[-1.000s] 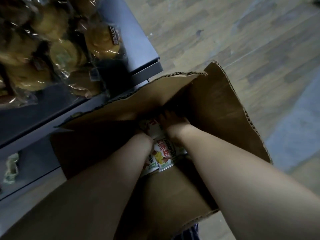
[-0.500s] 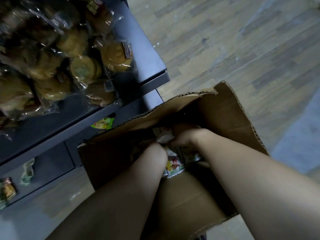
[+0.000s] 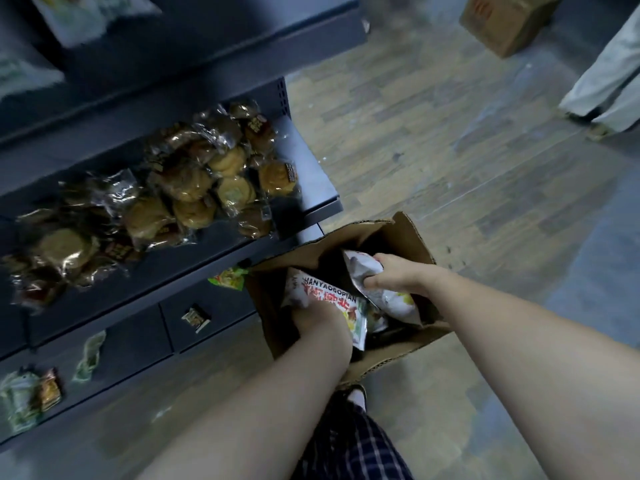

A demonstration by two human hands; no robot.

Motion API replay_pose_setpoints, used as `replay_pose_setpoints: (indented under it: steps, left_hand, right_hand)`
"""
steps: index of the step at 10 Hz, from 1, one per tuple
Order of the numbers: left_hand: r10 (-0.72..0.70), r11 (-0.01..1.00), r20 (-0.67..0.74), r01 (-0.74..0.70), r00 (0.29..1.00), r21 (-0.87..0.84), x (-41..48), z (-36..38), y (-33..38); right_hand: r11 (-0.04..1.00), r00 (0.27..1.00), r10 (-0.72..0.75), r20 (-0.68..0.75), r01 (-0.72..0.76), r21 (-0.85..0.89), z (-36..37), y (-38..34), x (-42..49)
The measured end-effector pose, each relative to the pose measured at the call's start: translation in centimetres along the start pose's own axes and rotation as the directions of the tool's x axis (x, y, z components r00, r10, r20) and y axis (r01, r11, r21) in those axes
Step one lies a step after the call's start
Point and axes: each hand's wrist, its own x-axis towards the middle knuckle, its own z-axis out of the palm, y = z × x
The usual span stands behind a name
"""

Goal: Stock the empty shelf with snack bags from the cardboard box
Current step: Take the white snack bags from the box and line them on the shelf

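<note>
A white snack bag with red lettering (image 3: 332, 296) is being gripped by the left hand (image 3: 318, 317), with the fingers mostly hidden under the bag. A second white snack bag (image 3: 363, 271) is being clenched at its crumpled top by the right hand (image 3: 398, 275), thumb and fingers curled round it. Both bags are being held inside the open top of the cardboard box (image 3: 408, 237). The box is being kept on the wood-pattern floor (image 3: 450, 150), just beside the end of the dark shelf unit (image 3: 311, 174). Wrapped cookies (image 3: 194, 192) are being displayed in a heap on the middle shelf. A green packet (image 3: 230, 277) is lying just below that shelf's edge, next to the box. Small packets (image 3: 195, 318) are scattered on the bottom shelf. A closed box (image 3: 502, 19) and pale trouser legs (image 3: 609, 74) are being seen far off. Checked trousers (image 3: 353, 441) are showing at the bottom.
</note>
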Motion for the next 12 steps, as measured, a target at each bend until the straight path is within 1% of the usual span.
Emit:
replay_pose_setpoints:
  steps: [1, 2, 3, 4, 5, 6, 7, 8, 9, 10, 11, 12]
  left_hand:
    - [0.228, 0.966, -0.026, -0.222, 0.973, 0.133, -3.3, -2.0, -0.6]
    - [0.084, 0.911, -0.071, -0.106, 0.994, -0.399, -5.8, -2.7, 0.9]
    - [0.270, 0.805, -0.055, -0.257, 0.961, -0.534, -8.4, -5.3, 2.1]
    - [0.395, 0.702, 0.101, -0.229, 0.913, -0.674, -9.8, -6.9, 3.6]
    - [0.444, 0.705, 0.180, -0.217, 0.878, -0.676, -11.3, -8.6, 5.6]
    - [0.446, 0.732, 0.310, -0.143, 0.840, -0.666, -13.7, -10.0, 7.3]
    - [0.502, 0.747, 0.337, -0.203, 0.797, -0.633, -15.6, -10.9, 8.9]
    - [0.573, 0.742, 0.255, -0.361, 0.779, -0.565, -17.9, -11.4, 10.8]
    - [0.660, 0.667, 0.029, -0.568, 0.750, -0.482, -18.9, -11.7, 12.1]
    - [0.744, 0.571, -0.138, -0.728, 0.654, -0.379, -19.1, -13.3, 12.8]
    - [0.780, 0.531, -0.144, -0.766, 0.609, -0.362, -19.0, -14.7, 13.7]
    - [0.702, 0.637, 0.055, -0.592, 0.710, -0.494, -20.0, -15.7, 14.7]
  right_hand:
    - [0.998, 0.999, -0.038, 0.007, 0.037, 0.050, -1.4, -1.3, -3.0]
    - [0.995, 0.998, -0.053, 0.029, 0.051, 0.089, -2.9, -2.2, -5.2]
    - [0.986, 0.994, -0.098, 0.038, 0.092, 0.139, -4.2, -3.3, -7.6]
    - [0.924, 0.986, -0.163, 0.036, 0.139, 0.356, -5.3, -4.5, -9.6]
    - [0.860, 0.977, -0.213, -0.002, 0.188, 0.474, -6.1, -6.8, -12.0]
    - [0.799, 0.975, -0.213, -0.065, 0.211, 0.563, -6.8, -9.0, -13.8]
    - [0.725, 0.961, -0.259, -0.095, 0.258, 0.639, -7.0, -10.7, -15.1]
    - [0.663, 0.948, -0.296, -0.120, 0.294, 0.689, -6.4, -12.7, -16.3]
    - [0.626, 0.931, -0.291, -0.219, 0.358, 0.693, -5.7, -14.9, -17.0]
    - [0.609, 0.918, -0.308, -0.250, 0.392, 0.689, -5.7, -16.2, -17.6]
    - [0.610, 0.881, -0.374, -0.290, 0.469, 0.639, -6.1, -16.3, -18.5]
    - [0.587, 0.848, -0.402, -0.345, 0.528, 0.614, -6.6, -16.4, -18.5]
